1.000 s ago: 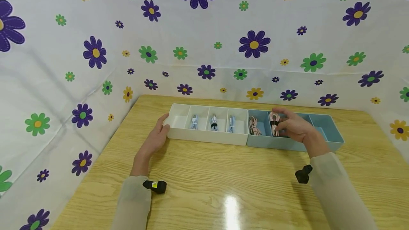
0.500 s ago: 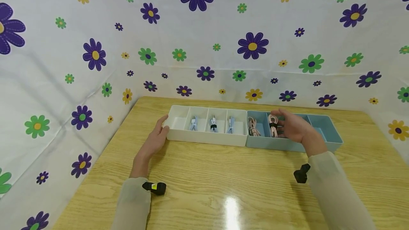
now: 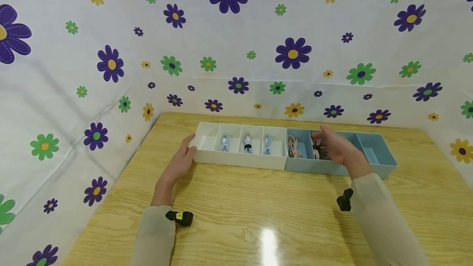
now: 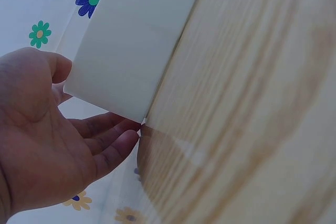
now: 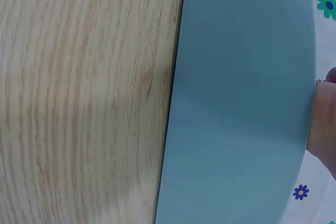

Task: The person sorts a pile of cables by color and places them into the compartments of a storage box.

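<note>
A white divided box [image 3: 240, 160] stands end to end with a blue divided box [image 3: 318, 167]. My left hand [image 3: 180, 162] rests against the white box's left end; in the left wrist view its fingers [image 4: 113, 148] touch the end wall. Inside the blue box's second compartment lies a pink cable [image 3: 316, 152] with a black tie, partly hidden by my right hand [image 3: 341, 149]. That hand's fingers reach loosely over the cable. Only a bit of the hand [image 5: 324, 124] shows above the blue wall in the right wrist view.
Light blue bundled cables [image 3: 225, 143] sit singly in three white compartments; the leftmost holds none. Another pink cable [image 3: 293, 147] lies in the first blue compartment. Both boxes stand near the back of a wooden table [image 3: 236, 208], before a flowered cloth [image 3: 255, 24].
The right hand let go of the pink cable in the second blue compartment, then shifted left over it. The cable now sits lower. The left hand has stayed at the white box.
</note>
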Motion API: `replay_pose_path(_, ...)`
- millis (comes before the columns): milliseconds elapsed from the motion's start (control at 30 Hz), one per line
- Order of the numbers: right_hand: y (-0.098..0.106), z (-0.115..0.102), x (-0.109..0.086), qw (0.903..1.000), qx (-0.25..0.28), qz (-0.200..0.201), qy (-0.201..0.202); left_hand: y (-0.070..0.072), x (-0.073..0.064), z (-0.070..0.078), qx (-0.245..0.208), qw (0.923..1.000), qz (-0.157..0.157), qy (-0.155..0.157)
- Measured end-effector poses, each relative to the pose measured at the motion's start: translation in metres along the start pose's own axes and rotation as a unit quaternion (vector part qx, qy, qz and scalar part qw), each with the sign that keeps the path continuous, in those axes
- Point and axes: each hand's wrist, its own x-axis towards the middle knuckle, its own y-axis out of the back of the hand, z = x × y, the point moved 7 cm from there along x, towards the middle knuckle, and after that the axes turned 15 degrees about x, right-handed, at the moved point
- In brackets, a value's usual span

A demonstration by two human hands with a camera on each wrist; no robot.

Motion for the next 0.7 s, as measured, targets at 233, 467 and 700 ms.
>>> replay_pose_path(233,0.002,0.002,0.0013,0.9997,0.01,0.018,-0.013,-0.002,-0.0009,0.004,-0.002,1.0,0.0,-0.01)
replay_pose_path(467,0.0034,0.0024,0.0016,0.9992,0.015,0.032,-0.016,-0.0028,-0.0003,0.003,0.0,1.0,-0.003,-0.007)
replay_pose_path(700,0.0001,0.0005,0.0023,0.9991,0.003,0.038,-0.016,-0.0011,-0.0006,0.0014,0.003,1.0,-0.001,0.002)
